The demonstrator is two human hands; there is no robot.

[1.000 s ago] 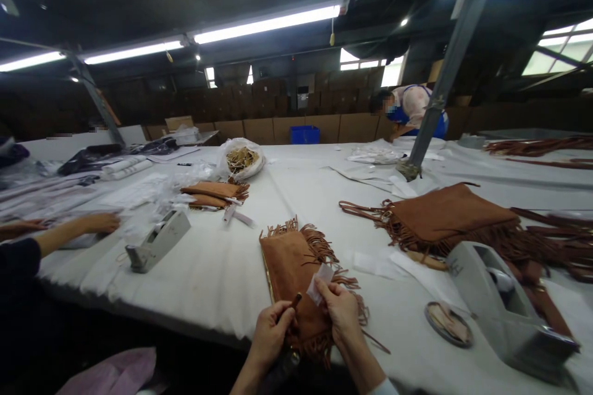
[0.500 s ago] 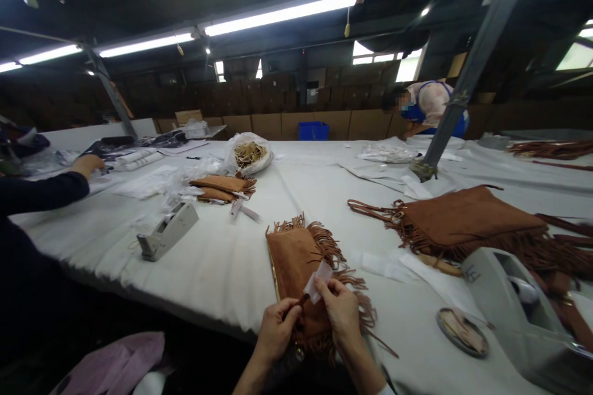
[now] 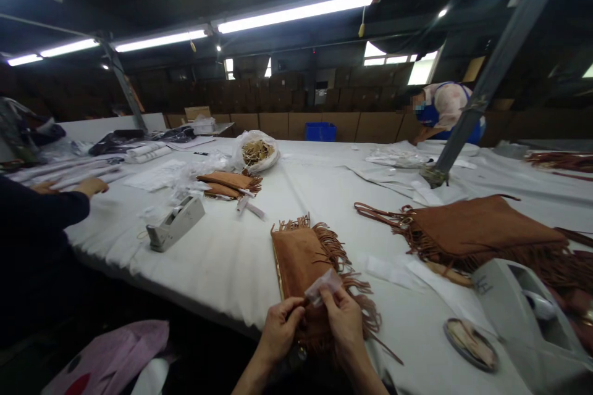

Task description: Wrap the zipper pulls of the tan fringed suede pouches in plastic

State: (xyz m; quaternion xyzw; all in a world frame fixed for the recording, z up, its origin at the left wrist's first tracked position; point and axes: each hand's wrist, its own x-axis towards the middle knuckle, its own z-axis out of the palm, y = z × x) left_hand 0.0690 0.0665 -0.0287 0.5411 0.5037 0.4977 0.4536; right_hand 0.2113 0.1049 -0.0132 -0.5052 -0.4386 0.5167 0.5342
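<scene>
A brown suede pouch with fringe (image 3: 299, 256) lies on the white-covered table in front of me, partly beneath both hands. With thumb and fingers pinched, my left hand (image 3: 280, 330) grips a narrow brown strap at the pouch's lower part. My right hand (image 3: 343, 318) is closed on a small piece of translucent white wrap (image 3: 323, 287), which meets the strap beside my left fingertips. The strap's end is hidden by the wrap. Fringe spreads out along the pouch's right side and past my right hand.
Tape dispensers (image 3: 176, 223) stand left and right. A larger fringed brown bag (image 3: 486, 225) lies at right, near a round dish (image 3: 470, 344). Small brown pouches (image 3: 227, 182) and a plastic bag of straw-coloured strands (image 3: 256, 151) lie farther back. Co-workers are at left (image 3: 37, 216) and far right (image 3: 447, 111).
My right hand has brought the white wrap lower and flatter against the strap. My left hand keeps its pinch. The co-worker's arm at left has shifted, and the view has turned slightly left.
</scene>
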